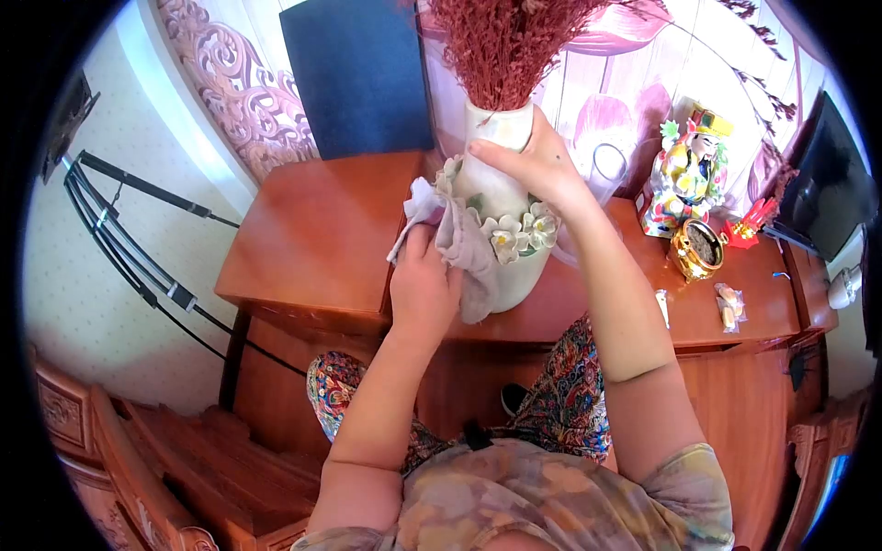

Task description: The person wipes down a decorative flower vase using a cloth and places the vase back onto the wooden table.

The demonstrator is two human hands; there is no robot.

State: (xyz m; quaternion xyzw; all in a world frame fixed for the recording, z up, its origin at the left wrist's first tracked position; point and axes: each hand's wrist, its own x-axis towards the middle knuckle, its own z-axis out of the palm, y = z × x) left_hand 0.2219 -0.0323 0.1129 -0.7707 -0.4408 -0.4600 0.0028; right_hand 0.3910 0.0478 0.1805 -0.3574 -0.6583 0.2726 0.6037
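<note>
A white vase with raised white flowers around its body stands on the wooden cabinet. Dried dark-red flowers rise from its mouth. My right hand grips the vase around its neck, thumb across the front. In my left hand is a bunched pale grey cloth, pressed against the left side of the vase beside the raised flowers. The cloth hides part of the vase and some of my left fingers.
To the right stand a colourful figurine, a gold pot, a red ornament and wrapped snacks. A dark panel is behind the cabinet. A black tripod leans at left; a screen is far right.
</note>
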